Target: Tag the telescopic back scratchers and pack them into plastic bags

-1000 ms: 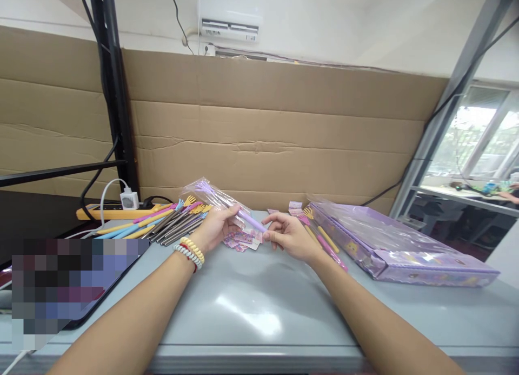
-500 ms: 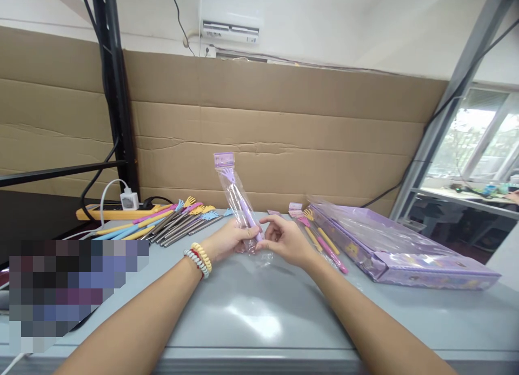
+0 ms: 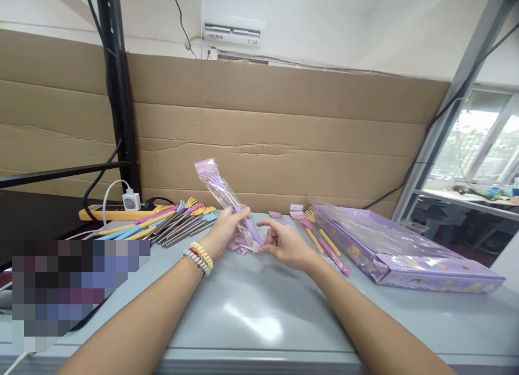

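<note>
My left hand (image 3: pixel 225 230) is closed around a clear plastic bag (image 3: pixel 221 193) that holds a purple hand-shaped back scratcher. The bag tilts up and to the left, and its purple header card (image 3: pixel 205 168) is at the top. My right hand (image 3: pixel 284 244) is just right of the bag's lower end, its fingers curled and its fingertips at the bag's bottom edge. Small pink and purple cards (image 3: pixel 239 245) lie on the grey table (image 3: pixel 251 310) under both hands.
A pile of loose back scratchers (image 3: pixel 178 221) with coloured hand-shaped heads lies to the left. A few bagged ones (image 3: pixel 320 242) lie to the right, beside a flat purple box (image 3: pixel 397 250). A power strip (image 3: pixel 117 212) sits at the back left. Cardboard lines the wall behind.
The bagged scratcher was lifted off the table and stood nearly upright. It has since tilted to the left and come down a little. My right hand has loosened from its lower end.
</note>
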Motion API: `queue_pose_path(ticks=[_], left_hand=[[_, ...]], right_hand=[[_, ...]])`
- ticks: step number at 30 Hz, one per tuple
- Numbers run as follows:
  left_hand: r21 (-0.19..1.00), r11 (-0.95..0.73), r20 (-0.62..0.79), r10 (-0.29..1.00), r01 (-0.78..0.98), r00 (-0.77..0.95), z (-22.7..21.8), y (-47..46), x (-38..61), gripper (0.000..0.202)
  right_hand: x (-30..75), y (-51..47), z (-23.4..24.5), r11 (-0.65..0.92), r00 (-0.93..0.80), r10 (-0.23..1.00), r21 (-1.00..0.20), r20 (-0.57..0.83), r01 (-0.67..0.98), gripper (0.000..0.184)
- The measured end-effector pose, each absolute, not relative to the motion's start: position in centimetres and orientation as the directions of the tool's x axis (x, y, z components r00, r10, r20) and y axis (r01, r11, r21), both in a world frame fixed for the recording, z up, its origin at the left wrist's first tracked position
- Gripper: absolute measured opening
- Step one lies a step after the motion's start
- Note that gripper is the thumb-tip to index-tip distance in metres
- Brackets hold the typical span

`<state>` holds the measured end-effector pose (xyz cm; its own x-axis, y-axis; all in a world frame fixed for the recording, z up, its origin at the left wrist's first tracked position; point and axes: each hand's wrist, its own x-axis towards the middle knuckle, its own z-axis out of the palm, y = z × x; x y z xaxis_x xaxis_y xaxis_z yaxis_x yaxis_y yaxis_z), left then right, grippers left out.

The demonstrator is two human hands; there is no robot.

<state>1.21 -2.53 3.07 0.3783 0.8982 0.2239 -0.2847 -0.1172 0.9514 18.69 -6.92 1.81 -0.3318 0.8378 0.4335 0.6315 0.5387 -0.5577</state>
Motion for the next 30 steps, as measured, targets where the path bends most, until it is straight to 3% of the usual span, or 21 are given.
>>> queue_pose_path(ticks=[3, 6, 12, 13, 15, 17, 19, 21, 24, 30], left_hand=[[0.898, -0.159, 0.276, 0.930, -0.411, 0.243, 3.6, -2.1, 0.9, 0.031], [0.896, -0.187, 0.291, 0.932, -0.403, 0.215, 3.8, -2.0, 0.6, 0.027], [0.966, -0.049, 0.151, 0.902, -0.252, 0.404, 4.2, -2.9, 0.4, 0.022], [0.969, -0.037, 0.144, 0.889, -0.244, 0.435, 4.2, -3.0, 0.3, 0.022], [0.976, -0.017, 0.130, 0.843, -0.217, 0.522, 4.2, -2.9, -0.1, 0.023], [0.991, -0.006, 0.092, 0.756, -0.133, 0.648, 4.2, -2.9, -0.4, 0.023], [0.999, -0.033, 0.033, 0.654, -0.015, 0.756, 4.0, -2.9, -0.7, 0.026], [0.994, -0.074, -0.022, 0.579, 0.079, 0.815, 4.0, -3.0, -0.9, 0.028], [0.982, -0.091, -0.099, 0.495, 0.164, 0.863, 3.9, -3.3, -0.9, 0.028], [0.939, -0.177, -0.205, 0.404, 0.296, 0.892, 3.8, -3.7, -0.8, 0.032]], right_hand=[[18.6, -7.1, 1.9, 0.526, -0.334, 0.847, -0.559, 0.413, 0.641, 0.046], [18.4, -7.3, 2.1, 0.510, -0.339, 0.858, -0.563, 0.386, 0.651, 0.056], [18.7, -7.5, 2.4, 0.541, -0.395, 0.840, -0.610, 0.371, 0.579, 0.085], [18.8, -7.5, 2.4, 0.553, -0.403, 0.832, -0.625, 0.381, 0.551, 0.084], [19.0, -7.4, 2.5, 0.578, -0.376, 0.816, -0.633, 0.439, 0.514, 0.063], [19.1, -7.3, 2.6, 0.582, -0.252, 0.800, -0.601, 0.545, 0.548, 0.037], [19.4, -7.1, 2.8, 0.550, -0.076, 0.732, -0.520, 0.678, 0.653, 0.028], [19.8, -6.7, 3.0, 0.503, 0.023, 0.618, -0.418, 0.785, 0.756, 0.028], [20.8, -6.1, 3.0, 0.501, -0.018, 0.528, -0.294, 0.849, 0.814, 0.038], [21.3, -5.9, 2.6, 0.524, -0.159, 0.676, -0.318, 0.719, 0.790, 0.055]])
